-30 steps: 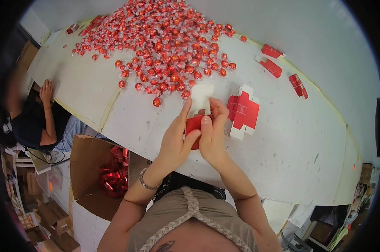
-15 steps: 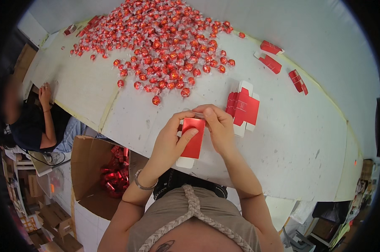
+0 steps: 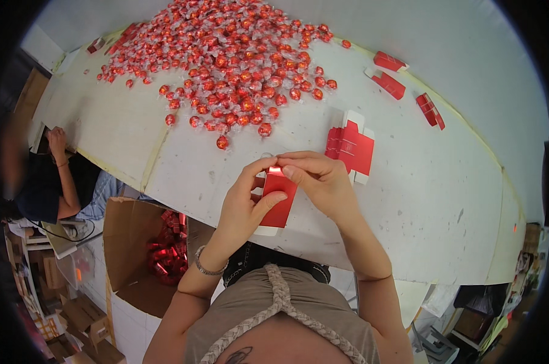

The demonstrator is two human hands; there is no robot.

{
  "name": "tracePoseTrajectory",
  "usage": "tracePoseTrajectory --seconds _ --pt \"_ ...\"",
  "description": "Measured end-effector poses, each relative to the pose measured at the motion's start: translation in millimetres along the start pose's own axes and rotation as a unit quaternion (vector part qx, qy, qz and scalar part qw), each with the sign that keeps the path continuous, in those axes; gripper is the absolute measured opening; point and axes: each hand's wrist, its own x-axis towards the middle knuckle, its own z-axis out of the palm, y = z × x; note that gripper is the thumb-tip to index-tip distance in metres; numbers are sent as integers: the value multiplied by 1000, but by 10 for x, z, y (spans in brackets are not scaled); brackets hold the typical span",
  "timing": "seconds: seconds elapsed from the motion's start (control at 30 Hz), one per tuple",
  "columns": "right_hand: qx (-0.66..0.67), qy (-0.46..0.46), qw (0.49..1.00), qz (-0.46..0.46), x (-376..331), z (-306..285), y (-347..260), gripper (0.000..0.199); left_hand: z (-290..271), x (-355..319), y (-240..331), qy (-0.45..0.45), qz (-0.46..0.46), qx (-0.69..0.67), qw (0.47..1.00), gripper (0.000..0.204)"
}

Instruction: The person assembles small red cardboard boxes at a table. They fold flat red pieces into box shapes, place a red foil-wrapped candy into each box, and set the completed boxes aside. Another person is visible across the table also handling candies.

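Head view: both hands meet above the near edge of the white table. Left hand grips one small red carton upright, thumb across its front face, fingers curled behind. Right hand pinches the carton's top flap between thumb and forefinger. Just right of the hands lies a stack of flat red carton blanks with white tabs; the number in the stack cannot be told. Three more folded red cartons lie well apart toward the far right edge. A heap of red-wrapped round sweets, too many to count, covers the far side. One open brown cardboard box stands below the table at left, holding shiny red items
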Motion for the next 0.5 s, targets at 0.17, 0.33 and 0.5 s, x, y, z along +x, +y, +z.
tracePoseTrajectory --seconds 0.17,0.33,0.5 --pt "23 -92 995 -13 -188 -104 118 24 -25 -49 -243 -30 30 -9 999 38" --pt "-38 30 996 79 32 -766 -79 33 97 86 -72 103 99 -13 990 30" --pt "-505 319 801 42 59 -1263 661 69 -69 188 -257 105 90 -11 990 24"
